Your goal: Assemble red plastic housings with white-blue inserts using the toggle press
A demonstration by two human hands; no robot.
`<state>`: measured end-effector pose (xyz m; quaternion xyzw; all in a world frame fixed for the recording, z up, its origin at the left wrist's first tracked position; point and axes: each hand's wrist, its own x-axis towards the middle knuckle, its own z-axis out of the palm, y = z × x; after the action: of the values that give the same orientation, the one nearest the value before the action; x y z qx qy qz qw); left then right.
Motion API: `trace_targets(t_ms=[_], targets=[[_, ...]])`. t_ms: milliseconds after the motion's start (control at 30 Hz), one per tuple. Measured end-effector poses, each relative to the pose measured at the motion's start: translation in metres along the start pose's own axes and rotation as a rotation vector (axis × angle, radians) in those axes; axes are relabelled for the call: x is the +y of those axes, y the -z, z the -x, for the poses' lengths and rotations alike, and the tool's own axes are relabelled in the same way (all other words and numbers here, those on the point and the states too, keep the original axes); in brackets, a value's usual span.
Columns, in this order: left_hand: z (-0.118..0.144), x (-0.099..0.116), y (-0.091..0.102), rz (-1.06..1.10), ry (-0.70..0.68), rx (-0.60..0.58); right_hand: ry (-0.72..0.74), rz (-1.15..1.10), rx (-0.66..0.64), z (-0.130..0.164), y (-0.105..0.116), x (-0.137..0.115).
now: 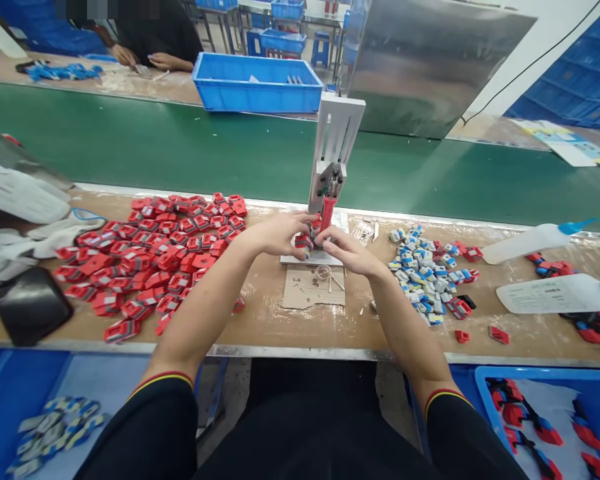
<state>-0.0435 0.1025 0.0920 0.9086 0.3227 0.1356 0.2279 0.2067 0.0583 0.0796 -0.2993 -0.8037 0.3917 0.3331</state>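
Note:
My left hand is closed around a small red, grey and blue plastic part at the base of a metal press stand. Close beside it, my right hand has its fingers bent together at the lower end of the stand's red lever handle. What those fingertips pinch is hidden. In front of the base lies a piece of cardboard, with a small clear round dish and cotton swabs on it.
Red-grey parts are heaped left, blue-white parts right. Two white bottles lie at the right. A black tray sits left. A blue bin stands across the green strip, near another person's hands.

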Motion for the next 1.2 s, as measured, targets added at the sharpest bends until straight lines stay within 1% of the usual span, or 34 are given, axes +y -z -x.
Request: trace_targets(t_ms=[33, 100, 133, 200, 233, 267, 300, 367, 433, 467, 533, 600, 633, 667, 700, 767, 800, 867, 900, 967, 1033, 1100, 1200], targets=[[-0.006, -0.001, 0.000, -0.009, 0.018, -0.035, 0.018, -0.029, -0.021, 0.001, 0.000, -0.002], [-0.010, -0.002, -0.002, 0.000, 0.046, -0.056, 0.069, -0.147, -0.037, 0.005, 0.005, -0.014], [-0.010, -0.001, -0.002, 0.011, 0.053, -0.050, 0.097, -0.223, -0.027, 0.006, 0.009, -0.024], [-0.007, 0.000, -0.002, 0.024, 0.059, -0.041, 0.120, -0.368, 0.058, 0.000, 0.022, -0.053], [-0.005, 0.001, -0.002, 0.017, 0.067, -0.044, 0.109, -0.414, 0.130, -0.008, 0.030, -0.070], [-0.004, 0.001, -0.001, 0.002, 0.077, -0.052, 0.062, -0.436, 0.221, -0.021, 0.039, -0.088], [-0.004, 0.002, -0.001, -0.019, 0.088, -0.064, 0.019, -0.460, 0.271, -0.036, 0.048, -0.105], [-0.004, 0.004, 0.001, -0.058, 0.114, -0.086, 0.033, -0.499, 0.279, -0.069, 0.068, -0.133], [-0.005, 0.006, 0.002, -0.076, 0.128, -0.096, 0.034, -0.484, 0.313, -0.094, 0.085, -0.145], [-0.006, 0.006, 0.003, -0.081, 0.131, -0.094, 0.046, -0.464, 0.334, -0.099, 0.091, -0.144], [-0.006, 0.006, 0.002, -0.093, 0.118, -0.088, 0.113, -0.427, 0.369, -0.093, 0.097, -0.128], [-0.005, 0.004, 0.000, -0.097, 0.084, -0.073, 0.228, -0.397, 0.386, -0.069, 0.094, -0.095], [-0.005, 0.002, -0.001, -0.089, 0.066, -0.064, 0.236, -0.363, 0.423, -0.054, 0.089, -0.073], [-0.004, 0.001, -0.002, -0.075, 0.051, -0.054, 0.209, -0.301, 0.462, -0.039, 0.083, -0.050], [-0.004, 0.000, -0.003, -0.056, 0.042, -0.043, 0.127, -0.216, 0.470, -0.027, 0.074, -0.027], [-0.006, -0.003, -0.005, -0.019, 0.040, -0.028, -0.118, -0.045, 0.365, -0.013, 0.053, 0.015], [-0.007, -0.003, -0.005, -0.008, 0.042, -0.023, -0.195, 0.020, 0.314, -0.012, 0.042, 0.032], [-0.009, -0.004, -0.005, -0.003, 0.040, -0.014, -0.250, 0.076, 0.256, -0.019, 0.022, 0.056], [-0.009, -0.004, -0.004, -0.001, 0.034, -0.012, -0.251, 0.079, 0.252, -0.025, 0.015, 0.063], [-0.005, -0.002, -0.002, 0.026, 0.024, 0.000, -0.241, 0.071, 0.267, -0.033, 0.009, 0.069], [0.005, 0.000, -0.001, 0.109, 0.044, 0.076, -0.259, -0.011, 0.316, -0.030, 0.013, 0.070], [0.016, 0.001, -0.003, 0.274, 0.087, 0.225, -0.299, -0.191, 0.379, -0.015, 0.021, 0.067], [0.024, 0.002, -0.013, 0.690, 0.151, 0.496, -0.365, -0.512, 0.449, 0.015, 0.030, 0.058]])
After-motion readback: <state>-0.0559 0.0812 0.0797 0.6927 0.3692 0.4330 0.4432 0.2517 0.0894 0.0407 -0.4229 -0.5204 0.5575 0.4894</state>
